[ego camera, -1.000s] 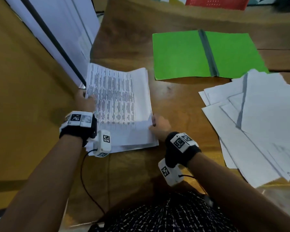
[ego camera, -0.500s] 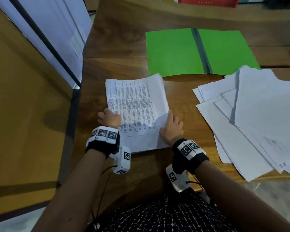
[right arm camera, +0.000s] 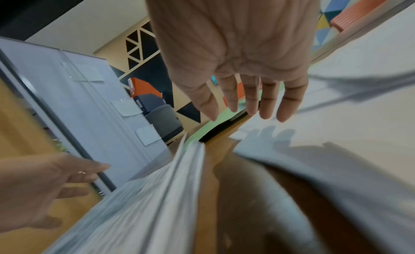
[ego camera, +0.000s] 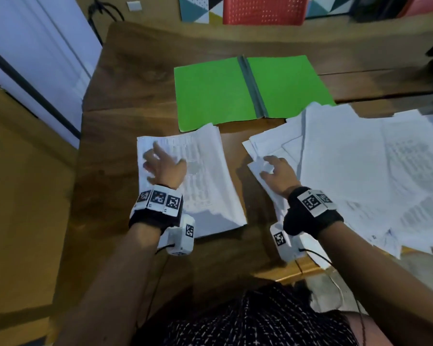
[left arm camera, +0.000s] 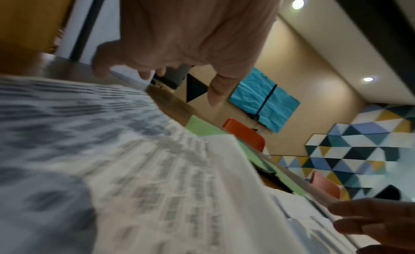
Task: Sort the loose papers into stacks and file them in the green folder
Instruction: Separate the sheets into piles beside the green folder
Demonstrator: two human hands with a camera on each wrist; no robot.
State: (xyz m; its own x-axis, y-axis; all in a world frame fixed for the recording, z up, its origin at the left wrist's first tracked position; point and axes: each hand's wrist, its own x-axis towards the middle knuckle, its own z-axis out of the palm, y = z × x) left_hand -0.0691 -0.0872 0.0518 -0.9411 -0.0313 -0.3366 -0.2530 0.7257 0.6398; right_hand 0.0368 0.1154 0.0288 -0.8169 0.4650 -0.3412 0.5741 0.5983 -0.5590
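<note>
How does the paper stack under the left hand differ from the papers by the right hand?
The squared stack has aligned edges; the loose papers lie fanned at differing angles. The stack's top sheet shows printed text; the loose papers mostly show blank or faint faces. The left hand hovers spread over the stack; the right hand is over the loose papers' near corner. Both piles lie on the wooden table, touching the open green folder.

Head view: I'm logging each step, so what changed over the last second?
Both hands let go of the printed stack. The left hand now lies over it; the right hand moved right onto the loose papers. The green folder stayed open.
</note>
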